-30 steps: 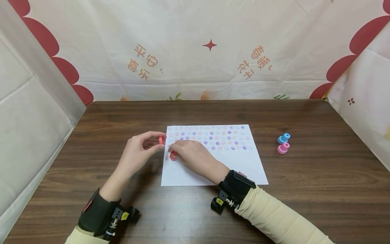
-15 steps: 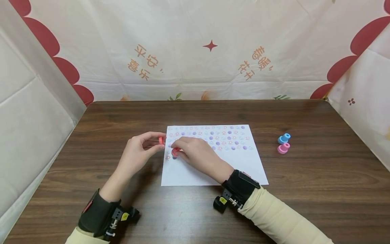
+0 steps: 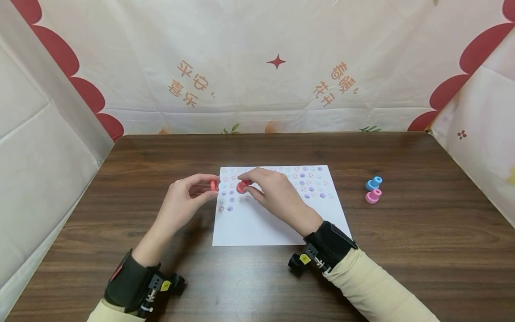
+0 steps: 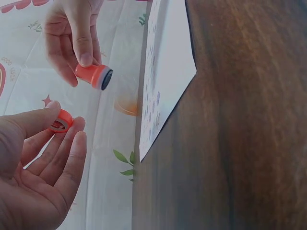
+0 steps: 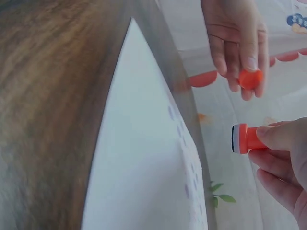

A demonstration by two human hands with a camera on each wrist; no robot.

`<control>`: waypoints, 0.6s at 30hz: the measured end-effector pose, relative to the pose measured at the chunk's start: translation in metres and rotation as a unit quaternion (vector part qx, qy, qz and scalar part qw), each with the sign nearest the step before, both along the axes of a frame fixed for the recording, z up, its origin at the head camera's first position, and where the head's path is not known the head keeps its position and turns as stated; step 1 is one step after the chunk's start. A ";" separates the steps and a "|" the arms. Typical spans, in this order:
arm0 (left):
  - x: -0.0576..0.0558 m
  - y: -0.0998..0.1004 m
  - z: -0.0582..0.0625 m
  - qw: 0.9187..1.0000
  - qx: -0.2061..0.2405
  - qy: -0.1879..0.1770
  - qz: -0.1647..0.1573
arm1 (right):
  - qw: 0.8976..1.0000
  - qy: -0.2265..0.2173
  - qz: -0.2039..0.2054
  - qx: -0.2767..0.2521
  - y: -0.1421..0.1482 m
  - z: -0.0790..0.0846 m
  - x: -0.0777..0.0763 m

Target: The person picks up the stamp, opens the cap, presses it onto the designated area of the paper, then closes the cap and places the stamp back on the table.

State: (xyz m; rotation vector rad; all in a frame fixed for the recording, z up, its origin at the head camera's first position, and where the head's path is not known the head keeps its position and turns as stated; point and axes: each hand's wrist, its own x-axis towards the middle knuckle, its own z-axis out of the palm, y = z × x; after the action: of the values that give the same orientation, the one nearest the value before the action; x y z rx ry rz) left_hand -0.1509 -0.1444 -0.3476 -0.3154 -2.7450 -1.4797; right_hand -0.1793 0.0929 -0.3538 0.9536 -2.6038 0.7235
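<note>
My right hand [image 3: 277, 197] pinches a red stamp [image 3: 241, 186] by its handle, raised above the left part of the paper. In the left wrist view the dark stamping face [image 4: 107, 80] of the stamp is uncovered and turned sideways. Just left of the paper, my left hand [image 3: 181, 199] holds a small red cap [image 4: 61, 121] between thumb and fingers, its hollow side visible in that view. Rows of small purple, red and blue prints cover the upper part of the white paper [image 3: 273, 228]. A lower row holds a red print and a purple print [image 3: 230, 208] at its left end.
To the right of the paper, a blue stamp [image 3: 374, 182] and a pink stamp [image 3: 373, 196] stand close together on the brown wooden table [image 3: 402, 250]. A pale printed cloth [image 3: 249, 80] hangs behind the table and along both sides.
My right hand has lifted the red stamp off the paper and moved it up and slightly right. A purple print now shows where it was. My left hand has stayed with the cap.
</note>
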 end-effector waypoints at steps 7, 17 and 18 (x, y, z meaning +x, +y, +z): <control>0.000 0.003 0.000 1.000 -0.001 -0.002 0.004 | 0.999 -0.010 -0.024 -0.032 0.013 0.003 0.001; 0.000 0.005 -0.001 1.000 0.001 0.001 0.004 | 0.995 -0.015 -0.062 -0.071 0.032 0.003 0.005; 0.000 0.005 -0.001 1.000 0.002 0.001 0.004 | 0.995 -0.016 -0.065 -0.075 0.034 0.003 0.005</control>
State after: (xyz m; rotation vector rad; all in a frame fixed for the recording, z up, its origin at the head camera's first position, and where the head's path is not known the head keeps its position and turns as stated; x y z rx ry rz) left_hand -0.1508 -0.1392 -0.3491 -0.3066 -2.7391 -1.4811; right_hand -0.1744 0.1264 -0.3508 0.7274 -2.5663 0.8919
